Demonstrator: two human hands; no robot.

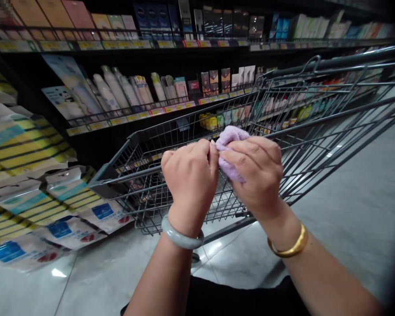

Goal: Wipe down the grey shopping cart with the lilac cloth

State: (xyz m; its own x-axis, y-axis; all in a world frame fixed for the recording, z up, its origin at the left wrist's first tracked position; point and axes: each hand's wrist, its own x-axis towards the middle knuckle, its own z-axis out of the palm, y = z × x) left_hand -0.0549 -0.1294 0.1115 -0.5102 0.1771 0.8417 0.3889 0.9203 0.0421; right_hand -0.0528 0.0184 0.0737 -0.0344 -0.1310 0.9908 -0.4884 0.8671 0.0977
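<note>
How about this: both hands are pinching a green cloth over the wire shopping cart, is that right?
Not quite. The head view shows the cloth is pale purple, not green. The rest holds: the left hand and the right hand both pinch it over the wire shopping cart.

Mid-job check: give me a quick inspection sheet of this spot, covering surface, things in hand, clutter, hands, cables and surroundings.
Surface: glossy grey floor; no table in view.
Job's things: purple cloth, bunched, held over the near side of the wire shopping cart.
Clutter: bagged packs stacked low at the left.
Grippers: left hand closed, fingertips on the cloth's edge; right hand wrapped around the cloth; a bangle on each wrist.
Cables: nothing seen.
Surroundings: shop shelves with bottles, boxes and yellow price tags beyond the cart.
</note>
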